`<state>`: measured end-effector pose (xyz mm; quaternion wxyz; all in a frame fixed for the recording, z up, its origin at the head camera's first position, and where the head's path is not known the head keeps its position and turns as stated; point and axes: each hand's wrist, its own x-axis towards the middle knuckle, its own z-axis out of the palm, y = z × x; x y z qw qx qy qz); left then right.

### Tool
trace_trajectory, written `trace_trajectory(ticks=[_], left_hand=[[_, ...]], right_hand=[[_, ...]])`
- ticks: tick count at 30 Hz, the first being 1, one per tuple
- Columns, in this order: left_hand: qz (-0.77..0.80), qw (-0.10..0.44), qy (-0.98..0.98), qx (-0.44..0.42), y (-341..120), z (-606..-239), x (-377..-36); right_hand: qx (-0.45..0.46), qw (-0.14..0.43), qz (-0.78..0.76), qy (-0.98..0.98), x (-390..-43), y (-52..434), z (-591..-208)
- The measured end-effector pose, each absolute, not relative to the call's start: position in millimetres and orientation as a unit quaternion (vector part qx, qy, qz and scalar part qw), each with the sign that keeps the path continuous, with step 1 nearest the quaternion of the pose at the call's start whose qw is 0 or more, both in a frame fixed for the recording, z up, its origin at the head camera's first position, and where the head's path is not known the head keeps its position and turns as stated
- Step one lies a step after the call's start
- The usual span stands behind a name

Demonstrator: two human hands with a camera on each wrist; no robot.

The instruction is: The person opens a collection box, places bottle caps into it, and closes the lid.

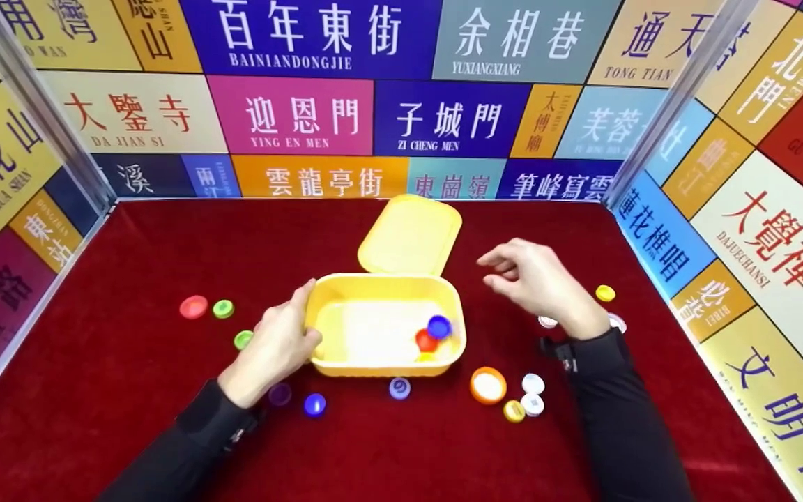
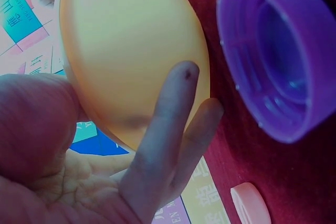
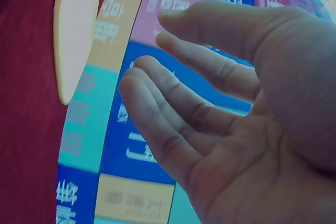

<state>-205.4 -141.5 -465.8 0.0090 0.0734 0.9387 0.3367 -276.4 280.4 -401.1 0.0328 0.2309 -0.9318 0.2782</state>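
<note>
A yellow plastic box [image 1: 387, 371] stands uncovered on the red cloth. My left hand [image 1: 277, 343] grips its left end, with fingers [image 2: 176, 98] along the outer wall and the thumb by the rim. In the box's right part lie a blue bottle cap [image 1: 439, 327], a red cap [image 1: 426, 340] and a bit of yellow. My right hand [image 1: 537, 279] hovers to the right of the box, its fingers loosely bent around nothing. Behind the box is its yellow lid [image 1: 412, 233]. A purple cap [image 2: 278, 56] is near my left hand.
Left of the box lie a red cap [image 1: 194, 307] and green caps [image 1: 223, 309]. In front are blue caps [image 1: 314, 405]. An orange cap [image 1: 488, 385], white caps [image 1: 532, 404] and a yellow cap [image 1: 514, 411] lie front right. Another yellow cap [image 1: 605, 293] sits far right. Printed panels enclose the table.
</note>
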Motion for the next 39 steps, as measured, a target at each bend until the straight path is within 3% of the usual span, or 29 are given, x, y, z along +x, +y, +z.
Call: trace_trajectory(ticks=[7,30,33,39], left_hand=[[0.338,-0.004,0.938,0.077,-142,-466,-205],[0.335,-0.003,0.940,0.070,-141,-468,-205],[0.330,-0.008,0.941,0.070,-141,-469,-204],[0.327,-0.016,0.942,0.073,-141,-468,-204]], right_hand=[[0.167,0.062,0.263,-0.948,-293,312,-411],[0.009,0.056,0.213,-0.975,-315,410,-451],[-0.013,0.039,0.204,-0.978,-314,418,-453],[-0.058,-0.049,0.188,-0.979,-311,426,-451]])
